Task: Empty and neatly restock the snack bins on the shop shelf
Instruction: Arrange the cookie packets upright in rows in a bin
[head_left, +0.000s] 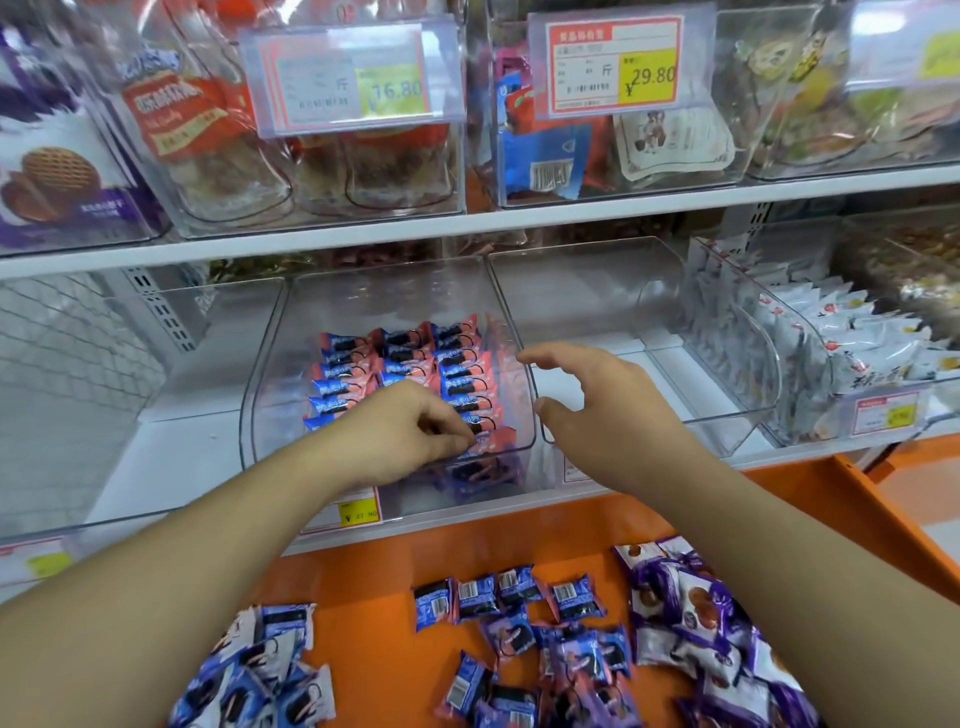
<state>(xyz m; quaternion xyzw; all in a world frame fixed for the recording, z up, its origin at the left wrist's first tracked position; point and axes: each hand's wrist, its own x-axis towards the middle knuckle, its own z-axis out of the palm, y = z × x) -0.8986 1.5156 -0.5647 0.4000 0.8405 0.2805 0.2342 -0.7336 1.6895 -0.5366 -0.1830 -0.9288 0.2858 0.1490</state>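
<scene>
A clear plastic bin (280, 364) on the lower shelf holds neat rows of pink-and-blue cookie packets (405, 358). My left hand (410, 431) reaches into the bin's front, and its fingertips pinch a pink packet (488, 441) at the near right of the rows. My right hand (597, 405) hovers just right of that bin, fingers spread and relaxed, holding nothing, over the front of an empty clear bin (727, 415). Loose blue and pink packets (519, 613) lie scattered on the orange ledge (395, 571) below.
Purple snack packets (691, 608) lie on the ledge at right and white-blue packets (260, 665) at left. A bin of white packets (831, 332) stands to the right. Another empty bin (130, 415) is at left. The upper shelf (467, 228) carries full bins with price tags.
</scene>
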